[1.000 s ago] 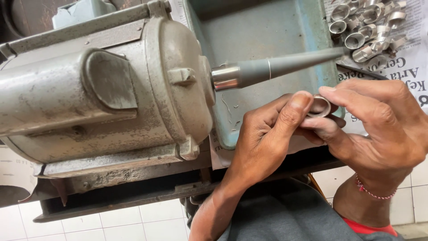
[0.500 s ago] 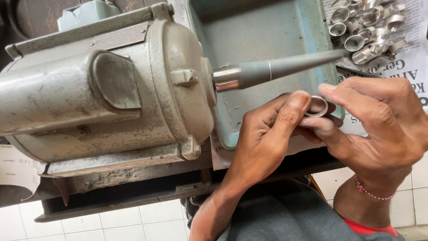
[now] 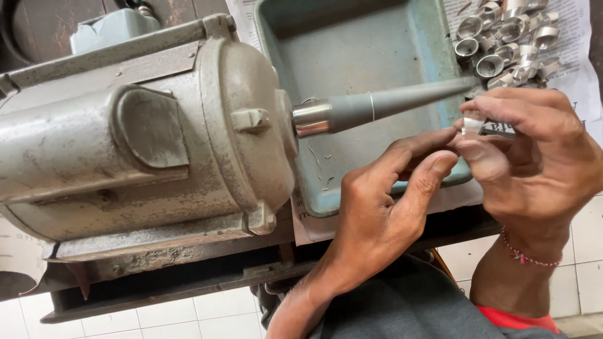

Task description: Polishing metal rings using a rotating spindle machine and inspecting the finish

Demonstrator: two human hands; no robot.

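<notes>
**Small silver ring pinched at the tip of the motor's spindle**

A small silver metal ring (image 3: 472,123) sits between the fingertips of the right hand (image 3: 534,154), just below the pointed end of the tapered grey spindle (image 3: 402,100). The thumb presses it from below and the index finger curls over it from above, so only a bright sliver of its band shows. The right hand is closed tight on the ring; a thin red thread bracelet (image 3: 526,256) circles its wrist.

The left hand (image 3: 383,213) comes up from below with its thumb and index finger stretched toward the same spot. Its fingertips lie against the right thumb, right beside the ring; whether they actually touch the ring cannot be told from this view. This hand holds nothing of its own, its fingers narrowed to a point.

The spindle juts out to the right from a short shiny collar (image 3: 312,118) on a big, worn grey electric motor (image 3: 144,132), which fills the left half of the view. Under the spindle lies a shallow blue-green metal tray (image 3: 352,50), with a few thin metal shavings scattered near its left wall.

Beyond the tray's right wall, a heap of similar silver rings (image 3: 505,37) rests on a sheet of newspaper (image 3: 581,69). White floor tiles (image 3: 188,317) show under the bench edge, and dark grey cloth covers the person's lap (image 3: 402,307).
</notes>
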